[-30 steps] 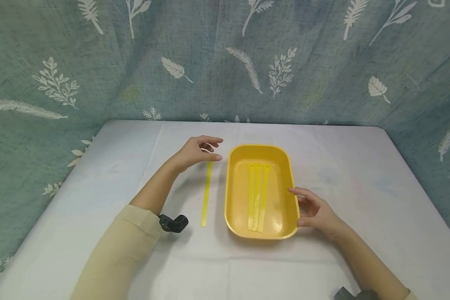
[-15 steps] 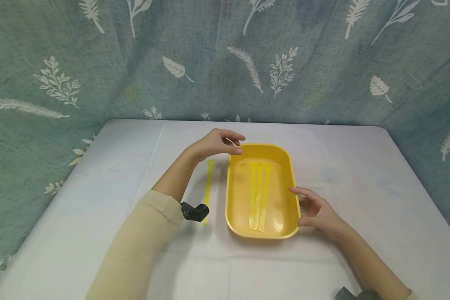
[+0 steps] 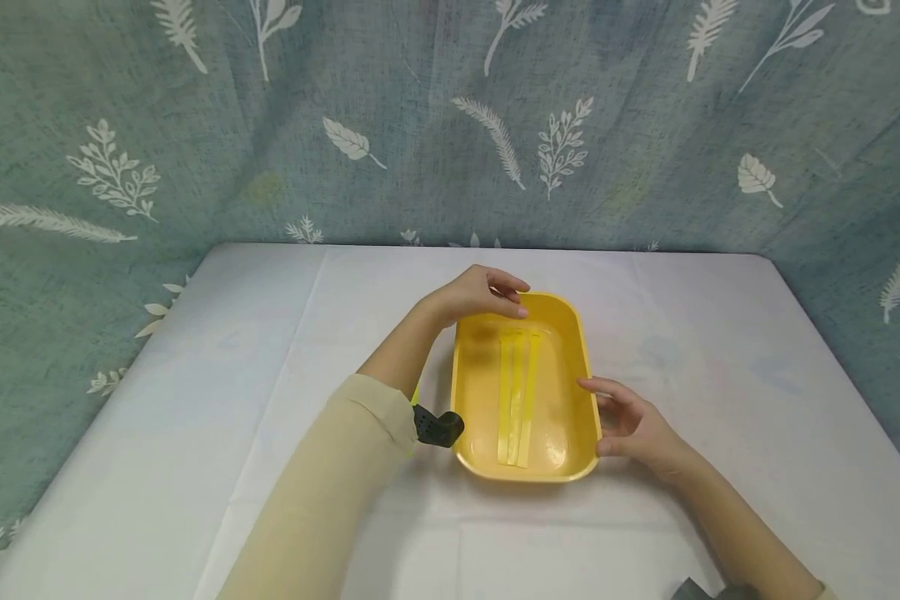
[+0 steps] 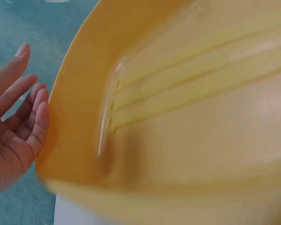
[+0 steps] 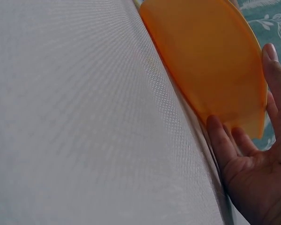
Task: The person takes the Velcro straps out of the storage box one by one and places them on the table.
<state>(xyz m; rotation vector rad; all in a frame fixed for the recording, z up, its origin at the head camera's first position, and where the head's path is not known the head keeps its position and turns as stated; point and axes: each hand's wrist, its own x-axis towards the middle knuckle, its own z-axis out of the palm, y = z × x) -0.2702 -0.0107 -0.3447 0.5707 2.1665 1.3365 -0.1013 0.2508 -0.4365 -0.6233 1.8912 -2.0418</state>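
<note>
My left hand is over the far left corner of a yellow plastic tray, fingers loosely bent and nothing between them. In the left wrist view, its fingers overlap the tray's end wall. Three flat yellow strips with wider far ends lie side by side on the tray floor. My right hand rests against the tray's right side, with fingertips right at the rim. The right wrist view shows its fingers against the outer wall. Another yellow strip left of the tray is mostly hidden by my left forearm.
The tray stands on a white-covered table. A green-grey curtain with white leaf prints hangs behind it. Black wrist devices sit on both arms; the left one overlaps the tray's left rim in the head view.
My left hand has moved right, from left of the tray to over its far left corner, and its forearm now covers most of the loose strip. The right hand and the tray stay put.
</note>
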